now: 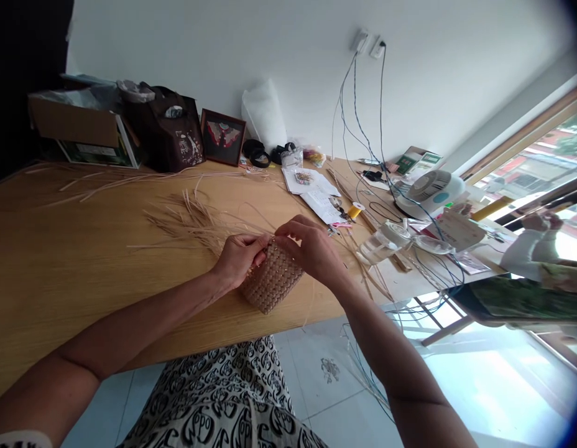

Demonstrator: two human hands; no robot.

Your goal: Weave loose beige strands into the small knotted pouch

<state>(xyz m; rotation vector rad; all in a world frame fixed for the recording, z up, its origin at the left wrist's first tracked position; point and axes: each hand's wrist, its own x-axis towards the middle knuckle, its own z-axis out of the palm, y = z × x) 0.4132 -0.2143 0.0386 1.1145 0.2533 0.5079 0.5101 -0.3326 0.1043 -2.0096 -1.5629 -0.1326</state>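
A small woven basket [274, 280] of tan strips rests tilted near the table's front edge, its closed woven side toward me. Long loose strips [199, 218] fan out from its far side to the left across the tabletop. My left hand [242, 258] pinches the basket's upper left edge between thumb and fingers. Close beside it, my right hand [307, 246] bends over the top edge, thumb and fingertips together at the weave. Whatever strip lies between the right fingertips is too small to make out.
On the wooden table [83, 249] a box [78, 124], a dark bag [165, 130] and a framed picture [223, 137] stand along the wall. To the right are papers [321, 202], yellow thread [355, 210], a clear jar [384, 242], a fan [431, 193] and cables. Another person [531, 249] sits at far right.
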